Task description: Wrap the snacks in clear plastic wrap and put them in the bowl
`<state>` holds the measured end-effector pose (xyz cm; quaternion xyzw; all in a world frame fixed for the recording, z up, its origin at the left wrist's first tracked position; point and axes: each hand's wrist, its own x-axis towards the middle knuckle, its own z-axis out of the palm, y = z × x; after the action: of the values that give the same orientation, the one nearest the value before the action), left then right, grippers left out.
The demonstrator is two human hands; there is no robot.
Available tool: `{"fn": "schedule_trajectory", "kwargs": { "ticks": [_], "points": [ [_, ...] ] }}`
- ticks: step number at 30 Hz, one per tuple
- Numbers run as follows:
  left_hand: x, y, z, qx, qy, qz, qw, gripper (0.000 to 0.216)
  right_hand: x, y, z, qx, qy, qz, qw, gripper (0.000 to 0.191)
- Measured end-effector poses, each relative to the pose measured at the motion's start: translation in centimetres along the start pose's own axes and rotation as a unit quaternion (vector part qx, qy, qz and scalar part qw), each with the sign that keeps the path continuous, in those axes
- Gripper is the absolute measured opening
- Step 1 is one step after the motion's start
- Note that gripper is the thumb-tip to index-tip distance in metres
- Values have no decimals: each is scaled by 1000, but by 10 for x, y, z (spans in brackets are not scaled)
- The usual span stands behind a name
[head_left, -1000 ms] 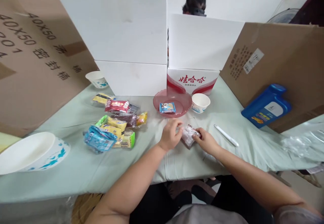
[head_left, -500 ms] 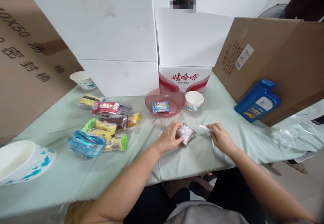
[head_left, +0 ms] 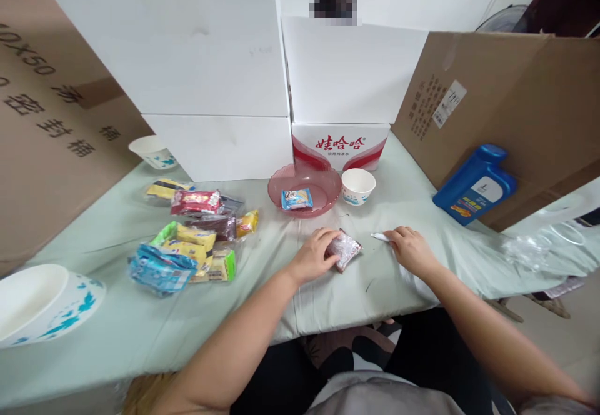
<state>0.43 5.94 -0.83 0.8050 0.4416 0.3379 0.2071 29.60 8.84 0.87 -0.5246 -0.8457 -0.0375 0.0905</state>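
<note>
My left hand (head_left: 315, 254) rests on the table with its fingers curled over the left edge of a small clear-wrapped snack packet (head_left: 345, 250), pinning it down. My right hand (head_left: 410, 247) lies to the right of the packet, fingers closed over a white pen (head_left: 379, 237) whose tip sticks out to the left. Just behind stand a pink plate (head_left: 323, 201) holding a blue-and-white snack (head_left: 297, 199) and a white paper cup (head_left: 358, 185).
A heap of colourful snack packets (head_left: 194, 240) lies left of centre. A white bowl (head_left: 40, 299) sits at the near left, another paper cup (head_left: 152, 150) at the back left, a blue jug (head_left: 475, 184) at the right. White and cardboard boxes wall the table; a person sits behind them.
My right hand let go of the packet, moved right and closed on the white pen. The left hand kept the packet and laid it flat on the table.
</note>
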Motion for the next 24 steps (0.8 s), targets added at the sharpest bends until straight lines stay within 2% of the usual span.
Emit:
{"fn": "schedule_trajectory", "kwargs": {
  "ticks": [3, 5, 7, 10, 13, 15, 19, 21, 24],
  "points": [
    [0, 1, -1, 14, 16, 28, 999, 34, -6, -13, 2, 104, 66, -42, 991, 25],
    [0, 1, -2, 20, 35, 42, 998, 23, -3, -32, 1, 197, 106, -88, 971, 23],
    [1, 0, -1, 20, 45, 50, 998, 21, 6, -50, -2, 259, 115, -125, 951, 22],
    [1, -1, 1, 3, 58, 37, 998, 22, 24, -70, -3, 312, 95, -162, 931, 23],
    [1, -3, 3, -19, 72, 15, 997, 43, 40, -79, 1, 371, 66, -182, 908, 24],
    [1, -4, 3, -20, 64, 15, 998, 49, 46, -81, 7, 422, 46, -184, 887, 20],
    [1, -5, -2, -29, 54, 1, 998, 29, 51, -78, 22, 521, 16, -118, 845, 19],
    [1, -5, -7, -66, 91, -19, 993, 21, 51, -76, 26, 511, 1, -109, 853, 20],
    [2, -3, -15, -129, 145, -49, 980, 14, 49, -74, 27, 417, 1, -143, 897, 31]
  ]
}}
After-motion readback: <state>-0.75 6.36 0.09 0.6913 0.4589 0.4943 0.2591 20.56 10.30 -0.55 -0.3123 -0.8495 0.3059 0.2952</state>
